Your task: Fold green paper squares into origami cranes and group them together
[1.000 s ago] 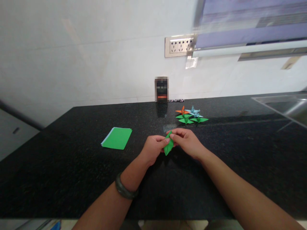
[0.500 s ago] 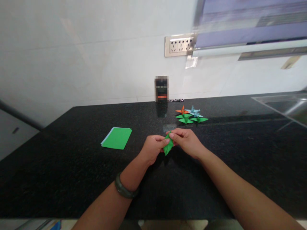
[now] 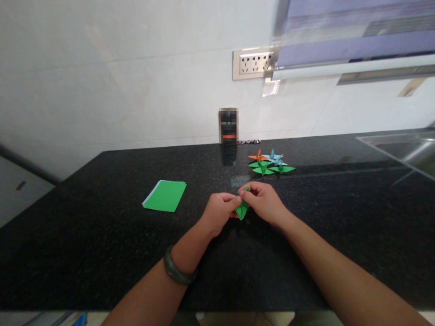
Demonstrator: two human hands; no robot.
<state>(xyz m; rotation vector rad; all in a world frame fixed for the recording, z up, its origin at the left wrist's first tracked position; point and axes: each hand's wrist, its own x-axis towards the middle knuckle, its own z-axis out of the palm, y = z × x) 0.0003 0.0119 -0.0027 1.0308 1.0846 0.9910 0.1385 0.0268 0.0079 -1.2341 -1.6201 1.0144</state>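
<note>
Both my hands meet over the black stone counter (image 3: 102, 253) and pinch a small folded green paper piece (image 3: 242, 209). My left hand (image 3: 219, 212) grips its left side with fingers curled; a dark bangle sits on that wrist. My right hand (image 3: 264, 202) pinches the top of the piece between thumb and fingers. Only the lower point of the green paper shows below the fingers.
A stack of green paper sheets (image 3: 165, 196) lies left of my hands. Several finished paper cranes (image 3: 271, 164), orange, blue and green, stand behind my hands. A blurred dark object (image 3: 229, 126) leans on the wall under a socket strip (image 3: 254, 64). A steel sink (image 3: 404, 151) is far right.
The green piece has been folded down and now looks shorter between my fingers. My right hand has shifted slightly over its top; my left hand stays close.
</note>
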